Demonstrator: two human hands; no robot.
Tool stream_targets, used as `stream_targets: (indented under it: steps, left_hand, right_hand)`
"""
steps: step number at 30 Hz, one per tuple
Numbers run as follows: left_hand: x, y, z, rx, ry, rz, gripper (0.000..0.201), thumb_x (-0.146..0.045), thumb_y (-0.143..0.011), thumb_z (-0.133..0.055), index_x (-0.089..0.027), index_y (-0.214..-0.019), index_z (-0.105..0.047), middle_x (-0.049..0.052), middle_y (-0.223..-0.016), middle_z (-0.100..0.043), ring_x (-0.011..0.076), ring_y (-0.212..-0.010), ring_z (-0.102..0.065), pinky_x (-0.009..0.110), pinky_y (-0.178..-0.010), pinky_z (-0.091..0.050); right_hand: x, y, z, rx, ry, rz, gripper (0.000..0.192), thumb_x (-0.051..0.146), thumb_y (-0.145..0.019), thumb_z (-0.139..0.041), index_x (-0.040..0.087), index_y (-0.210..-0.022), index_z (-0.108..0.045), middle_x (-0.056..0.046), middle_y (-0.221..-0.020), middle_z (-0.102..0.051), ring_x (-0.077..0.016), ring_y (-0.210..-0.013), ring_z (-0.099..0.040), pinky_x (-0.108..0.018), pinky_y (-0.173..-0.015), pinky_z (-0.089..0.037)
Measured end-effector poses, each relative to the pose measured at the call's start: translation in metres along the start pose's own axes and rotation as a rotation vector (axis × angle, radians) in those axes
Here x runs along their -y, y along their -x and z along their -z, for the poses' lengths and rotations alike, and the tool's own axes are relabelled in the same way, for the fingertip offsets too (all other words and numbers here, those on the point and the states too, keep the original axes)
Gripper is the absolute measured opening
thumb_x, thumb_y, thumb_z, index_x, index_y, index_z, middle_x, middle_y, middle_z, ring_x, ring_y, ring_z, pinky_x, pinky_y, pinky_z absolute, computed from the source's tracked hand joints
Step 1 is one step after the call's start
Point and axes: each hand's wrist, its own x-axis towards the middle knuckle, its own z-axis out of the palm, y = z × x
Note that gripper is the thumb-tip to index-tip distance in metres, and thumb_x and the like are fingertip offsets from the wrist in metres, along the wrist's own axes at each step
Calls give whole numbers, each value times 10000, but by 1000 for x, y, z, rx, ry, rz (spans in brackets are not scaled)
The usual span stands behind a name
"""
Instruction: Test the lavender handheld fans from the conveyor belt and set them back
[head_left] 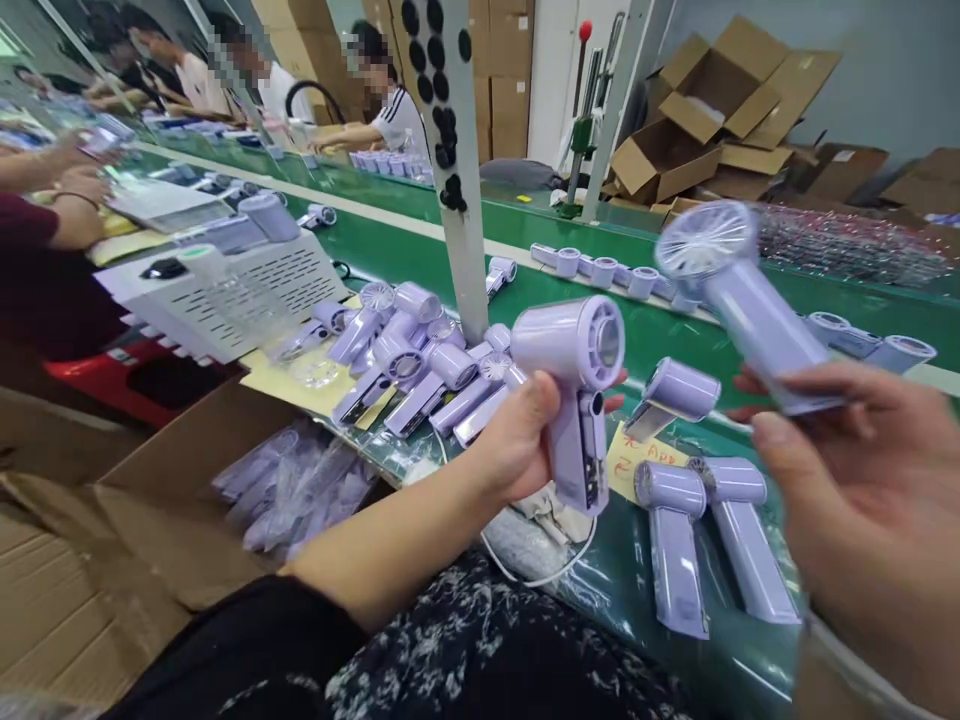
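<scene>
The green worktop [675,345] is running across the whole view, and I am taking the white post [459,170] standing on it as my reference. Left of the post, an open cardboard box [150,500] is sitting below the worktop edge with bagged lilac units [292,490] lying inside it. Farther left of the post, a white perforated unit [247,285] is resting on the worktop. At the foot of the post, a heap of lilac handheld fans [412,365] is lying, the pieces touching one another.

Right of the post and nearer to me, my left hand [517,440] is holding a lilac fan body [577,400] upright, its grip closed around the handle, the round opening facing right. Well right of the post, my right hand [862,470] is holding a second lilac fan [742,300] by its handle, grip closed, the grille head tilted up and to the left. Between my two hands, three more fans are lying on the worktop; two of them [705,540] are side by side, heads toward the post, beside a yellow note [637,455].
</scene>
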Motion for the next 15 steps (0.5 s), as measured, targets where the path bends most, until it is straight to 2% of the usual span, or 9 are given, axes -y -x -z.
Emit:
stream_targets:
  steps: [2, 4, 5, 7, 9, 11, 13, 15]
  left_hand:
    - [1, -4, -5, 40, 31, -14, 798, -735, -609, -853, -171, -1160, -723, 103, -1226, -758, 328, -1306, -638, 412, -1084, -551]
    - [-1, -5, -1, 16, 40, -41, 739, -750, -688, -796, -201, -1175, -711, 80, -1210, -764, 342, -1359, -601, 456, -1120, -530]
    - [-3, -4, 3, -16, 39, -76, 697, -747, -732, -766, -215, -1177, -705, 68, -1191, -770, 339, -1368, -595, 464, -1129, -524]
    - [-5, -2, 16, -90, 31, -154, 602, -733, -800, -716, -227, -1125, -705, 52, -1145, -778, 325, -1377, -591, 458, -1142, -517]
    - [-6, 2, 28, -137, 8, -187, 564, -749, -818, -680, -212, -991, -704, 56, -1084, -781, 326, -1366, -599, 447, -1137, -521]
    - [-8, 7, 37, -153, -28, -153, 598, -792, -797, -661, -201, -887, -679, 69, -1035, -774, 345, -1330, -622, 455, -1102, -545]
    - [-11, 11, 42, -160, -76, -84, 670, -856, -753, -637, -200, -882, -664, 87, -1024, -765, 366, -1295, -640, 471, -1042, -576]
    - [-14, 15, 43, -160, -134, -12, 776, -939, -685, -596, -203, -923, -662, 109, -1022, -760, 386, -1272, -645, 487, -974, -600]
  right_hand:
    - [16, 23, -16, 158, 113, 133, 187, 320, -948, -603, 259, -1101, -692, -140, -1301, -648, -324, -1180, -652, -537, -979, -520]
    - [17, 38, -37, 341, 249, 190, 205, 298, -983, -528, 224, -937, -714, -150, -1387, -631, -331, -1287, -610, -508, -1035, -498]
    - [13, 43, -48, 429, 325, 144, 248, 288, -996, -503, 212, -868, -701, -152, -1332, -674, -317, -1245, -643, -470, -1014, -515]
    - [-1, 48, -72, 565, 498, -43, 264, 255, -1005, -497, 192, -817, -672, -154, -1034, -767, -290, -997, -738, -401, -863, -560]
    - [-17, 51, -94, 623, 648, -207, 171, 178, -970, -547, 148, -855, -670, -167, -843, -753, -297, -813, -744, -366, -713, -542]
    - [-27, 53, -109, 644, 675, -246, 105, 82, -917, -569, 103, -879, -665, -225, -864, -745, -333, -812, -744, -363, -667, -517]
    - [-29, 57, -112, 681, 633, -257, 117, 47, -906, -551, 95, -895, -657, -234, -867, -742, -336, -814, -742, -364, -663, -513]
    - [-25, 60, -103, 702, 558, -261, 136, 99, -959, -517, 110, -978, -652, -177, -834, -744, -296, -778, -736, -358, -674, -530]
